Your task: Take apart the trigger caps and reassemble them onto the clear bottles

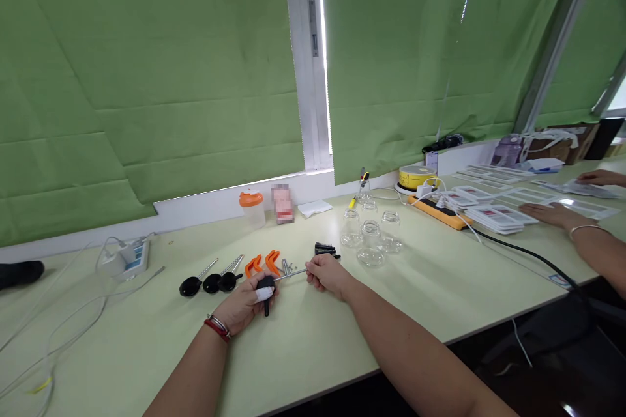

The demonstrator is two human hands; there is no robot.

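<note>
My left hand (247, 303), with a white wrap on one finger, is closed around a black plastic part (267, 282) from which a thin metal rod (292, 273) extends to the right. The fingers of my right hand (328, 273) pinch the far end of that rod. Left of my hands lie black round pieces with metal rods (190, 286). Just behind my left hand are orange angled pieces (272, 262) and small metal parts (286, 266). Several dark ribbed pieces (325, 248) lie behind my right hand, which partly covers them.
Several clear glass jars (370, 241) stand right of centre. Behind are an orange-lidded cup (252, 210) and white paper (314, 208). An orange power strip (440, 212) lies to the right, a white one (134, 257) to the left, with loose cables. A co-worker's hands (555, 216) rest near printed sheets.
</note>
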